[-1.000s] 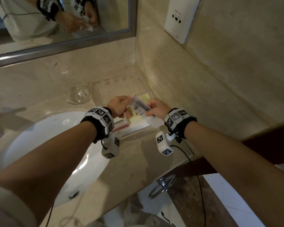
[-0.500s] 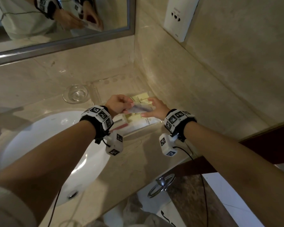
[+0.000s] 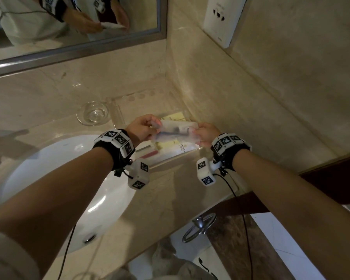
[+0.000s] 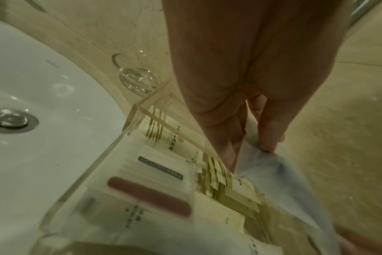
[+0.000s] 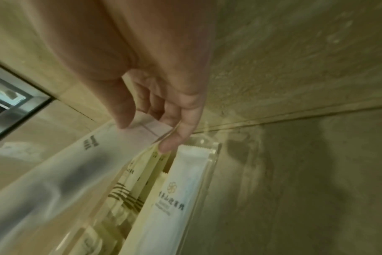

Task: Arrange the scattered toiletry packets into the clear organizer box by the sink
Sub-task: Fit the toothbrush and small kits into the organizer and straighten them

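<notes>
A frosted white packet (image 3: 175,131) with a dark item inside is held level between both hands, just above the clear organizer box (image 3: 166,158). My left hand (image 3: 142,128) pinches its left end (image 4: 264,155). My right hand (image 3: 205,133) pinches its right end (image 5: 146,127) between thumb and fingers. The box (image 4: 94,174) sits in the counter's corner and holds several cream and white packets (image 5: 177,195), one with a red strip (image 4: 148,196).
A white sink basin (image 3: 55,178) lies left of the box, with its drain (image 4: 13,120). A small glass dish (image 3: 93,113) stands behind the basin. Marble walls close in behind and to the right; a mirror (image 3: 69,21) hangs above.
The packet has gone from tilted up to lying level, and both hands have spread to its ends, lower over the box.
</notes>
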